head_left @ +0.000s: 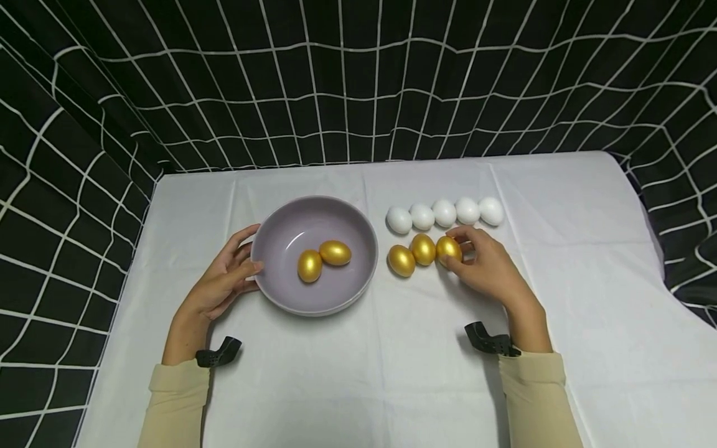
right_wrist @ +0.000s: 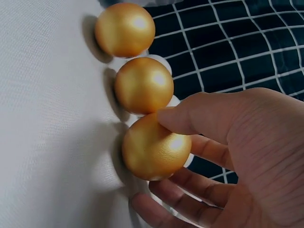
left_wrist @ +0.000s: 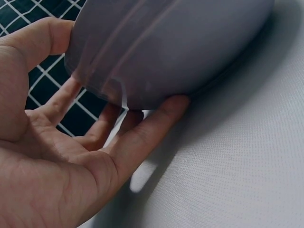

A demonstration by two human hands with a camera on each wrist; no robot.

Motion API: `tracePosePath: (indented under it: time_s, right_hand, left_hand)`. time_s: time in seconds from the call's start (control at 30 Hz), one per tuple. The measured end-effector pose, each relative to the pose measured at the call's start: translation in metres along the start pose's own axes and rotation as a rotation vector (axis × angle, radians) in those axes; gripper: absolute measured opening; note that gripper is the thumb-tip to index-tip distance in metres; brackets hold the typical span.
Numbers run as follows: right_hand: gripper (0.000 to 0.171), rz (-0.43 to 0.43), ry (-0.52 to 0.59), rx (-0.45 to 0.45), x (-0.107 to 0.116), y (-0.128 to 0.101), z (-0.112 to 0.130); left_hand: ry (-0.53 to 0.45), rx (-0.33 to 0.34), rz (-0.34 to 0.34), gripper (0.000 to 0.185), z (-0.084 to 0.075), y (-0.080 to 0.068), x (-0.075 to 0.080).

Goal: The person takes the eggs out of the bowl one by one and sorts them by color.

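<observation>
My left hand grips the left side of a mauve bowl, with the thumb at the rim and the fingers against the outer wall, as the left wrist view shows. Two golden eggs lie inside the bowl, touching each other. To the right of the bowl, three golden eggs stand in a slanting row on the cloth. My right hand holds the rightmost golden egg between thumb and fingers. That egg is beside the middle golden egg; the leftmost golden egg is farther along the row.
Several white eggs form a row just behind the golden ones. A white cloth covers the table. Black curtains with a white grid close off the back and sides. Each wrist carries a black camera mount.
</observation>
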State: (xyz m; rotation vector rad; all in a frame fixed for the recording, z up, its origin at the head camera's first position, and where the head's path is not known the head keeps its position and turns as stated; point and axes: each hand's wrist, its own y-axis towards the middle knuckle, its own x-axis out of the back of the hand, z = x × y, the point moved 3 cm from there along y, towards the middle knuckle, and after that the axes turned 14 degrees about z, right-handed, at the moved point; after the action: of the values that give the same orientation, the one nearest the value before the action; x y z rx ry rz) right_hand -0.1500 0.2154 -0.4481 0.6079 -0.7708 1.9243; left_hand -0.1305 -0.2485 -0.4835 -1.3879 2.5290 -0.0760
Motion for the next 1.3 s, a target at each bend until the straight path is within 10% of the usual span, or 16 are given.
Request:
tracePosePath:
  time_s: [0.8,1.3]
  right_hand:
    - [0.038,-0.178,0.015,0.204,0.008,-0.003,0.042]
    - [0.035,-0.039,0.030,0.410,-0.011,0.020,0.099]
  left_hand:
    - [-0.001,-0.016,0.019,0.075,0.001,0.001,0.002]
    - [0.000,-0.007,0.008,0.074,0.001,0.002,0.002]
